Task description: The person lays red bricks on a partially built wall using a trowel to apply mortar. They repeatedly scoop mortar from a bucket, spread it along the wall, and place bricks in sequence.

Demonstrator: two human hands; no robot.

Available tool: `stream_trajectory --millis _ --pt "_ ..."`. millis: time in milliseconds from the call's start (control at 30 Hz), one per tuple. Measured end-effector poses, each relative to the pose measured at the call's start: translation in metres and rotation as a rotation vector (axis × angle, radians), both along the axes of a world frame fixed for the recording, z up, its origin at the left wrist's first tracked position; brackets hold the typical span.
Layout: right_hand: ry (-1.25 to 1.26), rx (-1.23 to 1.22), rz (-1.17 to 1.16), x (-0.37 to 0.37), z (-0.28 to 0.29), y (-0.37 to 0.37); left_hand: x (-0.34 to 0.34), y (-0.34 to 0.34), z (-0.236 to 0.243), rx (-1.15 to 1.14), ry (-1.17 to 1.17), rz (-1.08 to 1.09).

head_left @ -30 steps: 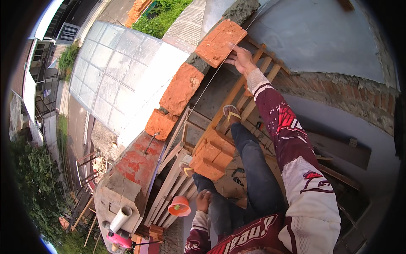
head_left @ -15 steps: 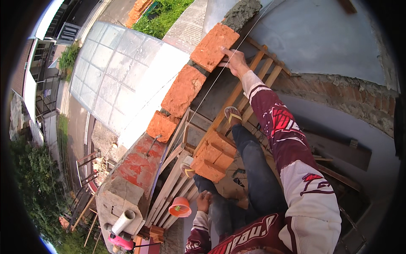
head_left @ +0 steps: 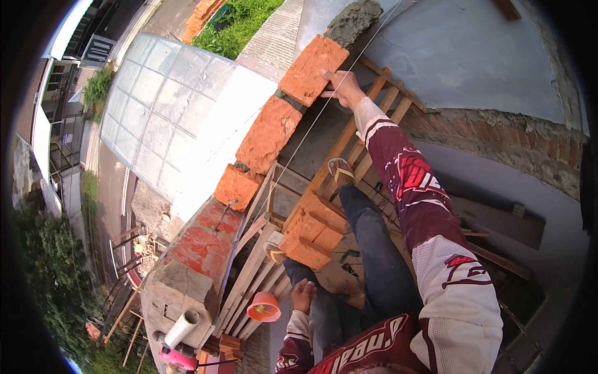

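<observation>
R hand (head_left: 342, 89): grip pinching far brick (head_left: 313, 68) at its inner edge, thumb on upper face, fingers at side. Far brick is on wall top, btwn mid brick (head_left: 269, 134) and bare mortar (head_left: 355, 23); narrow mortar-filled gap to mid brick. Near brick (head_left: 238, 186) next along, toward wall's near end. String line (head_left: 311, 128) runs along wall's inner edge, passes at R hand, contact unclear.

L hand (head_left: 303, 296): by L thigh, fingers curled; can't tell if grip holds anything. Orange bucket (head_left: 263, 306) just left of it. Brick stack (head_left: 314, 230) btwn feet.
</observation>
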State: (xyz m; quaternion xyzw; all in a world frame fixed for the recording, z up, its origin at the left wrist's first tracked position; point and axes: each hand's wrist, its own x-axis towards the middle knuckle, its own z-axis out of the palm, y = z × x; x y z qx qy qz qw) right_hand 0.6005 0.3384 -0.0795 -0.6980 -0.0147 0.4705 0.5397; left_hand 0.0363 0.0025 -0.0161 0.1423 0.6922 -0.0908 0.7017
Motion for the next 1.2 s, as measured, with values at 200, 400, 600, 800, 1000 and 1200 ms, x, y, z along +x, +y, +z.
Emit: stream_trajectory --millis 200,400,600,800,1000,1200 --pt "0.019 0.022 0.018 0.002 -0.002 0.001 -0.003 -0.006 0.001 0.009 -0.002 -0.014" --pt "-0.132 -0.003 -0.148 -0.070 -0.029 -0.066 -0.005 0.004 0.009 -0.002 -0.001 0.011" --pt "-0.098 -0.605 0.866 -0.254 -0.096 -0.251 -0.015 0.001 0.014 -0.019 -0.004 0.016" --pt "-0.056 -0.739 1.232 -0.396 -0.086 -0.369 -0.056 -0.016 0.014 -0.075 0.078 -0.034" --pt "-0.337 -0.772 1.230 -0.470 -0.102 -0.403 -0.094 -0.013 0.005 -0.047 0.077 -0.074" --pt "-0.639 -0.831 1.102 -0.511 -0.139 -0.422 -0.116 0.001 0.006 -0.018 0.131 -0.070"
